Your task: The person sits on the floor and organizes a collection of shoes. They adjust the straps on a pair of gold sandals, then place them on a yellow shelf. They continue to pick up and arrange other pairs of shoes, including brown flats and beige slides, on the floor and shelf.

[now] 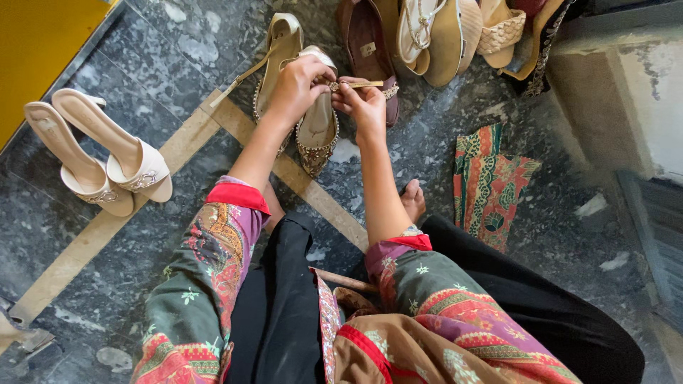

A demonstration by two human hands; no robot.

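Note:
My left hand (299,84) grips the heel end of a gold beaded slingback shoe (316,139) that rests toe-down on the floor. My right hand (364,103) pinches the shoe's thin gold strap (366,84) just beside the left hand's fingertips. A matching gold shoe (277,50) lies right behind it, partly hidden by my left hand. Both forearms reach forward from patterned green, red and purple sleeves.
A pair of cream heeled sandals (107,163) lies at the left. A brown flat shoe (366,43), tan wedges (441,35) and woven sandals (501,32) crowd the top. A patterned cloth (487,185) lies at the right beside a concrete step (619,92). My bare foot (413,199) rests on the dark marble floor.

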